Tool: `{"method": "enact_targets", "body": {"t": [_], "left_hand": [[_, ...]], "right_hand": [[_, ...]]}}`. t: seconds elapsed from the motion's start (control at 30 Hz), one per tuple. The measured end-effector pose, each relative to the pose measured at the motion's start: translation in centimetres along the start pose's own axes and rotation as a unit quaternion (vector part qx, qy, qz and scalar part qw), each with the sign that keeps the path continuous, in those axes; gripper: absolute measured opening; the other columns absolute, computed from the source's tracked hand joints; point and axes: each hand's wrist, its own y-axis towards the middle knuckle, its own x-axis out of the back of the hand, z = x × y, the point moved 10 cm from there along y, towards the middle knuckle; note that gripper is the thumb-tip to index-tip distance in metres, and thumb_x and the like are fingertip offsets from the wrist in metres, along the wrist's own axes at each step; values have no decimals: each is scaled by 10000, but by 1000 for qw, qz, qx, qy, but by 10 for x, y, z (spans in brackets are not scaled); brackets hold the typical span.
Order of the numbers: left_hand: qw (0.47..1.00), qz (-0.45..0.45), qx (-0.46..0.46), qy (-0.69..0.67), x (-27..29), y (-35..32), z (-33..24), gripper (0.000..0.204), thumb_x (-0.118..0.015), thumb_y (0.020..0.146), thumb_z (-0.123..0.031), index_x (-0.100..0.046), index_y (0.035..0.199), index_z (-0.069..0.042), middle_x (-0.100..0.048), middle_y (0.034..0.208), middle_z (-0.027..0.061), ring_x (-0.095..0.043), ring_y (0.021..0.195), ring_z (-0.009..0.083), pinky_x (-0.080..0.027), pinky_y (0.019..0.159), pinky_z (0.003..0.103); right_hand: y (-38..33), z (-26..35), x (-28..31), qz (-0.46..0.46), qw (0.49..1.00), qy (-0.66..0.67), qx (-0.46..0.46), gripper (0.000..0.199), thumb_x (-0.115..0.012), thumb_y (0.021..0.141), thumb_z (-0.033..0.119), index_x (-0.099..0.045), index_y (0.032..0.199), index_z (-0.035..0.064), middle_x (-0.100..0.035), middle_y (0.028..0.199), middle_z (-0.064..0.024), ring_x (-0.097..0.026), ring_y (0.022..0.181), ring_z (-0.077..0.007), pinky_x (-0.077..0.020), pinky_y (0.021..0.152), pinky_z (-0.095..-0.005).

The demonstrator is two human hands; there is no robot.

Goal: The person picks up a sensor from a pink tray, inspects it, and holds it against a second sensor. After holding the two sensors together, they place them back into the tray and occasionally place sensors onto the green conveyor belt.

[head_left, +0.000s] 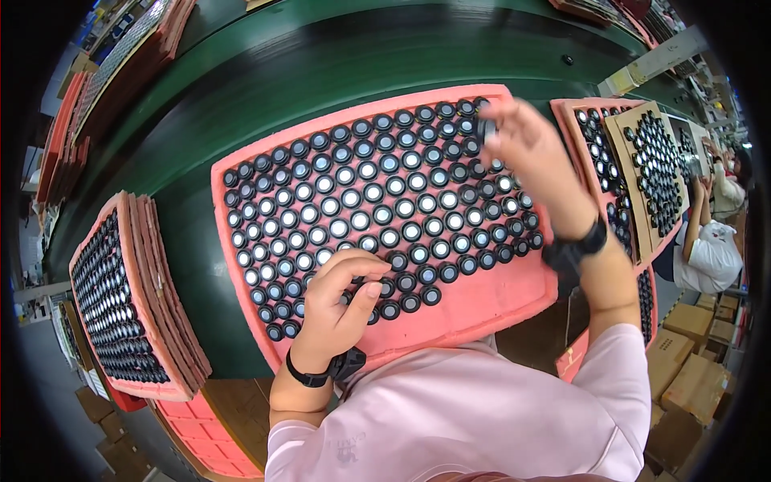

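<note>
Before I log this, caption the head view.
Left hand over black round parts in a pink tray, right hand near its far right corner.

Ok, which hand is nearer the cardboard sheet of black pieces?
Right. The right hand is over the pink tray, left of the sheet; the left hand is also over it, farther left.

Place: factory workshop | Shown by: long green table — stacked pink trays, cardboard boxes

Right hand motion-blurred; dark piece between its fingertips, outline smeared. Left hand hides some pieces in pink tray under it. Tray stack far beyond left hand, cut off by top edge. Co-worker right of right hand, details too small.
</note>
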Motion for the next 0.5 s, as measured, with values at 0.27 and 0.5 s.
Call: {"method": "enact_targets", "body": {"t": [0.27, 0.5], "left_hand": [[997, -63, -24, -29, 12, -4, -2, 109, -603, 886, -8, -645, 983, 18, -645, 973, 125, -612, 832, 186, -495, 717, 282], [996, -63, -59, -36, 12, -7, -8, 179, -680, 840, -64, -638, 998, 7, -641, 977, 119, -604, 838, 193, -490, 735, 287]], "right_hand": [[-86, 2, -128, 137, 986, 48, 82, 341, -710, 781, -51, -601, 1099, 6, -581, 1089, -85, -574, 981, -168, -490, 817, -306], [-92, 11, -140, 106, 962, -105, 229, 291, -742, 742, -24, -637, 1009, 20, -603, 981, -103, -583, 855, -208, -472, 758, -312]]}}
